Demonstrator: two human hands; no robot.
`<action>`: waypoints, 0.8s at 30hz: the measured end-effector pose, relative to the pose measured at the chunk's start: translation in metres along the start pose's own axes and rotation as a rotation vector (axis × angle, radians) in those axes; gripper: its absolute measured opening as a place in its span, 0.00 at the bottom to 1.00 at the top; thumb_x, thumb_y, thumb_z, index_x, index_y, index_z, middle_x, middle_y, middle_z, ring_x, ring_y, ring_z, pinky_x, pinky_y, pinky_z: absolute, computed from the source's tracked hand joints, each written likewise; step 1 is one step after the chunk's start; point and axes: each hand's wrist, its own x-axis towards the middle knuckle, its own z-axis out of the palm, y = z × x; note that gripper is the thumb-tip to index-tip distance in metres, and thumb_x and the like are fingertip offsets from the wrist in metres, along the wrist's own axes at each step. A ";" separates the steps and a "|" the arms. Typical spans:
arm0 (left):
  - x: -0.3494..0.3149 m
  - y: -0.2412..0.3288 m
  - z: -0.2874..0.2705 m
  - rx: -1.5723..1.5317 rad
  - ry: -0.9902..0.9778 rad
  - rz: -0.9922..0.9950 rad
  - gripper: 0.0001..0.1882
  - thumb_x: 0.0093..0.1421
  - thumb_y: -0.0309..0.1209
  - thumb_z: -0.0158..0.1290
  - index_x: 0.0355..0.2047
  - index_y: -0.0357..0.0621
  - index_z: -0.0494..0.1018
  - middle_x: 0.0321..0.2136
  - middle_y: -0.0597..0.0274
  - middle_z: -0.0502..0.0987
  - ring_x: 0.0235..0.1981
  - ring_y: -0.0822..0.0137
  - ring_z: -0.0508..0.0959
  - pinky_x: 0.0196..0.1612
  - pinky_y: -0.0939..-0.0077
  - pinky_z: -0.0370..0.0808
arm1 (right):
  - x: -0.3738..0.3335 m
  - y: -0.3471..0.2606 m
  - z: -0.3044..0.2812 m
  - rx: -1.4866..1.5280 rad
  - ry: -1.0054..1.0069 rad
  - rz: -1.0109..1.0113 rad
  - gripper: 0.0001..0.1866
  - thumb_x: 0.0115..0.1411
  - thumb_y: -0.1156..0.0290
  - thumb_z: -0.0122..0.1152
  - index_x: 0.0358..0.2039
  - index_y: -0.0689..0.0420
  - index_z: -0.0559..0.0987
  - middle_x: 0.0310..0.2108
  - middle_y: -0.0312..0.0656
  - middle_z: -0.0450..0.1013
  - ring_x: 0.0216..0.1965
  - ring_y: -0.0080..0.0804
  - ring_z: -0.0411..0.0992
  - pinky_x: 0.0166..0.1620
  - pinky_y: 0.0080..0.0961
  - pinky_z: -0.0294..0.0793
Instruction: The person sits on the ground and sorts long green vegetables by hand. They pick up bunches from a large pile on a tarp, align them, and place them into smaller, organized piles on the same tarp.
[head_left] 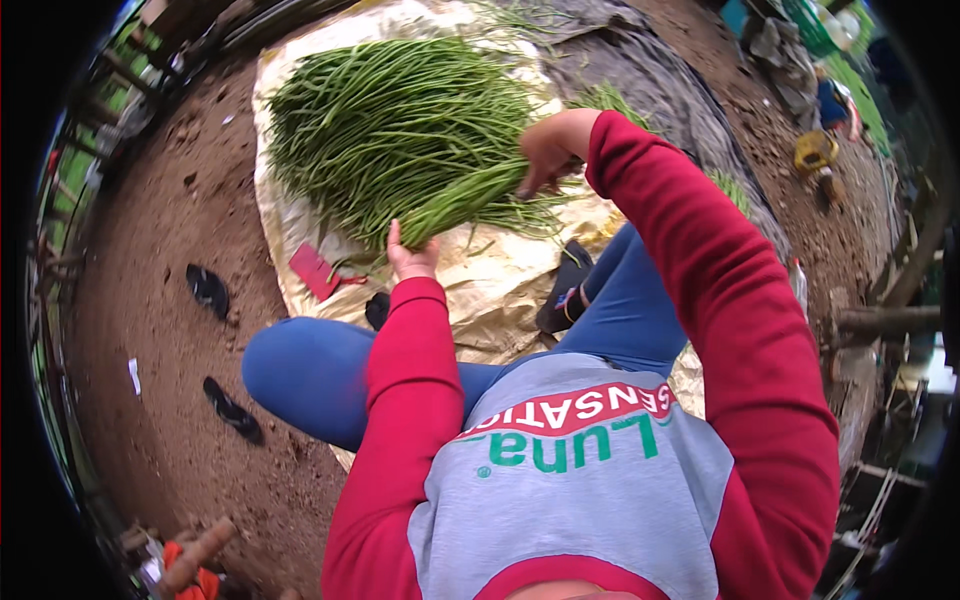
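A bundle of long green beans lies across both my hands, just in front of a big heap of the same beans. My left hand is closed around the bundle's left end, thumb up. At the other end my right hand grips the beans from above, its fingers bent downward and partly hidden. The heap rests on a pale, crumpled sheet. Close to my left hand, a flat red piece lies on the sheet, with a small red and green bit beside it.
A dark grey cloth spreads at the back right, with more beans on it. Two black sandals, one here and one nearer, lie on the brown soil at left. A yellow container stands at far right.
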 end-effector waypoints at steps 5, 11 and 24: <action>0.018 0.022 -0.041 -0.023 0.079 0.029 0.09 0.62 0.35 0.52 0.34 0.41 0.75 0.35 0.53 0.80 0.41 0.52 0.78 0.51 0.46 0.73 | 0.012 -0.026 -0.020 -0.133 -0.155 0.037 0.33 0.51 0.37 0.65 0.40 0.56 0.84 0.36 0.38 0.81 0.32 0.31 0.78 0.36 0.30 0.76; 0.020 0.017 -0.050 -0.117 0.223 0.126 0.08 0.64 0.35 0.50 0.35 0.44 0.72 0.33 0.59 0.78 0.39 0.54 0.78 0.50 0.48 0.74 | 0.008 -0.046 -0.021 -0.219 -0.053 -0.063 0.31 0.51 0.37 0.65 0.22 0.59 0.80 0.18 0.38 0.73 0.19 0.31 0.71 0.25 0.29 0.69; 0.012 0.019 -0.065 -0.217 0.302 0.165 0.11 0.67 0.36 0.42 0.31 0.49 0.70 0.29 0.65 0.78 0.36 0.57 0.79 0.47 0.42 0.71 | 0.041 -0.014 -0.029 -0.397 0.170 0.025 0.23 0.53 0.50 0.68 0.22 0.60 0.77 0.20 0.39 0.72 0.16 0.29 0.67 0.20 0.29 0.66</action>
